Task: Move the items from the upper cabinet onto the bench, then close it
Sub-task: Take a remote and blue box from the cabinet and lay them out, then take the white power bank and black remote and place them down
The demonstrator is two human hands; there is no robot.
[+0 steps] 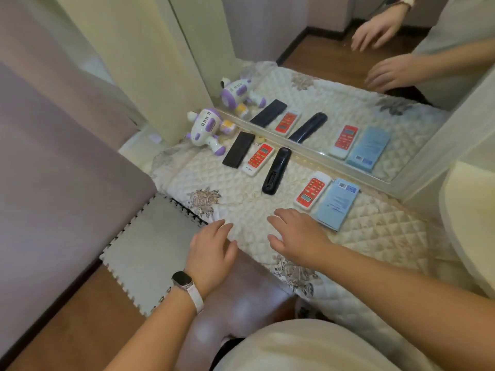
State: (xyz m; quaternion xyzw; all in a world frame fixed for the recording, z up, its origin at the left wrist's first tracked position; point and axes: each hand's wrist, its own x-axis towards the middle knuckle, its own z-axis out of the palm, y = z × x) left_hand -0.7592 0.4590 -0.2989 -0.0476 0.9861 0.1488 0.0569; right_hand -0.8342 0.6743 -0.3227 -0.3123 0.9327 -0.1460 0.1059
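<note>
A row of items lies on the quilted bench cover (241,204) along a mirror: a white and purple toy (205,129), a flat black remote (238,149), a red and white remote (258,159), a rounded black remote (276,170), a second red and white remote (312,192) and a blue booklet (337,203). My left hand (211,250), with a watch at the wrist, hovers open over the bench's front edge. My right hand (297,236) is open too, fingers spread just in front of the booklet. Neither hand holds anything. No cabinet is in view.
The mirror (334,97) behind the bench doubles the items and my hands. A grey foam mat (150,245) lies on the wooden floor at the left. A cream panel (139,62) stands at the back left, and pale cloth (471,223) hangs at the right.
</note>
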